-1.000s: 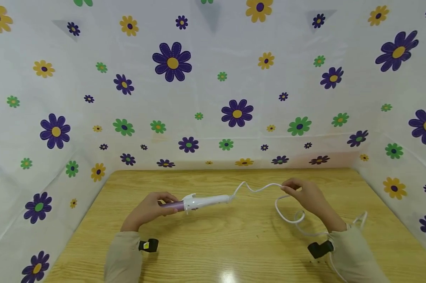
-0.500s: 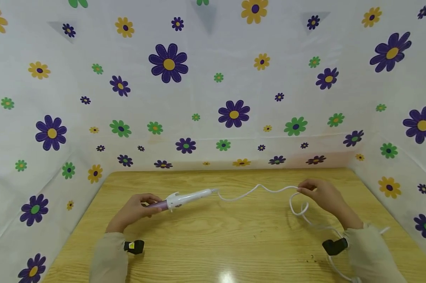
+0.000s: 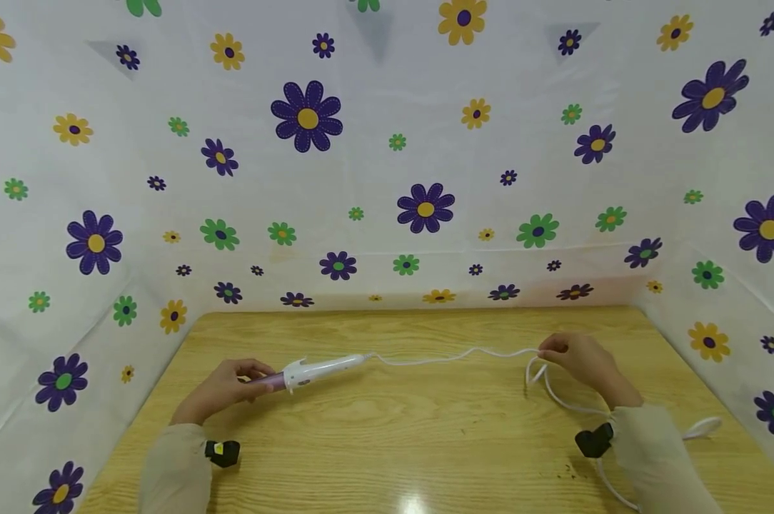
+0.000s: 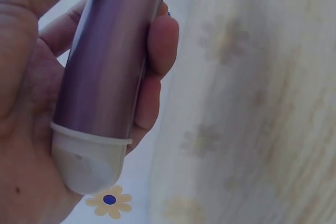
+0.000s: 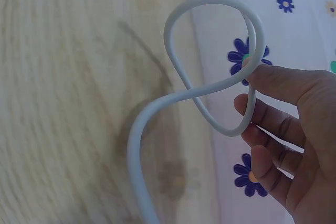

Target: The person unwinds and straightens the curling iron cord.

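Observation:
A curling iron with a white handle (image 3: 328, 368) and a purple barrel (image 4: 107, 56) is held by my left hand (image 3: 226, 389) at the left of the table. The left fingers and thumb wrap the barrel, its white tip (image 4: 89, 163) lying against the palm in the left wrist view. From the handle's end a white cord (image 3: 425, 362) runs right in a nearly straight, slightly wavy line. My right hand (image 3: 582, 364) pinches this cord between thumb and fingers. In the right wrist view a loop of the cord (image 5: 178, 9) hangs beside the fingertips.
The wooden table (image 3: 413, 428) reaches back to a white flower-printed cloth (image 3: 374, 171) that rises behind and on both sides. More cord (image 3: 702, 428) lies by the right forearm. Small dark specks (image 3: 570, 471) mark the table near it.
My left hand has moved left with the curling iron. My right hand shifted right, then slightly back and down. The cord between them has drawn straighter, and the handle sits lower.

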`<state>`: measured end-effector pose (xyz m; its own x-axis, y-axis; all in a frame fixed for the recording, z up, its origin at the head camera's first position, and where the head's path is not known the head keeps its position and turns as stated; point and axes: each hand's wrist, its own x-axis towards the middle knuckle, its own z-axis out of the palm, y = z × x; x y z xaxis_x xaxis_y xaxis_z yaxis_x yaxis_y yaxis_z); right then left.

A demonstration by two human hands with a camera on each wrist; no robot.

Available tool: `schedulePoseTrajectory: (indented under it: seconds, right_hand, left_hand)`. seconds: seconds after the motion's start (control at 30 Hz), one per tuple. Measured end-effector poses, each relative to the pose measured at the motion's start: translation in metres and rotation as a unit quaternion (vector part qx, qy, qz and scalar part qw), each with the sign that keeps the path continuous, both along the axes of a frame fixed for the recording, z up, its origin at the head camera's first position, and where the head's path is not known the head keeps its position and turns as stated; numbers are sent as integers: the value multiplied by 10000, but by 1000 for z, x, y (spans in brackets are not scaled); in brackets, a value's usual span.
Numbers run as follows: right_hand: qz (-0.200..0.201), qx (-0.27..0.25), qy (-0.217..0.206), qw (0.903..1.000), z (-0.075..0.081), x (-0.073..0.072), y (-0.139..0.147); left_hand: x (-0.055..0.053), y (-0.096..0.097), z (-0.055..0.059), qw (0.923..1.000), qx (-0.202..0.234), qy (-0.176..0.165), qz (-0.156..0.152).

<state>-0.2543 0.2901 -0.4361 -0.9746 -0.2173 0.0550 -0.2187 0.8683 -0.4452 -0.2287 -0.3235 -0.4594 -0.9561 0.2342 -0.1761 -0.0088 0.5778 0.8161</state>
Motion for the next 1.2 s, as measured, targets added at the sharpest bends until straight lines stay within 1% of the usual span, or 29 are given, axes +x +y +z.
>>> schedulePoseTrajectory:
  seconds: [0.07,0.13,0.3,0.4,0.43,0.53,0.7,0.83,0.93,1.1,1.2]
  right_hand:
    - [37,56,-90,9999,-5,-1,-2]
    - [119,89,-155,9998,-7,0,-5]
    - [362,29,-115,9993,-10,1,-12]
    - [440,-102,-145,9989,-12,0,-14]
    - [459,-145,-166,9987,-13,-1,-15]
    - [535,-291,-250,9978,-15,-4,-16]
    - [690,-502,-262,9960,-16,-5,-17]
    - [578,-515,-110,9969,-16,-4,-14]
    - [411,-532,-40,9977,-16,-2,-10]
    - [333,-649,-117,9973,-13,4,-1]
    - [291,-682,-148,9971,-9,9,6]
  left_hand:
    - [-1,0,-3,10000,-65,-51,-44]
    - [-1,0,-7,9997,-224,-59,-37]
    - [-1,-2,-15,9982,-597,-68,-6]
    - [-2,-4,-19,9980,-612,-125,-21]
    - [-3,-5,-20,9981,-596,-159,5]
    - [-4,-5,-22,9984,-524,-229,-43]
    - [-4,-3,-22,9980,-468,-400,-134]
    - [-4,0,-21,9979,-543,-306,-179]
    - [-4,1,-21,9976,-630,-220,-207]
    - [-4,1,-19,9972,-691,-182,-198]
    - [-4,1,-15,9972,-726,-49,-152]
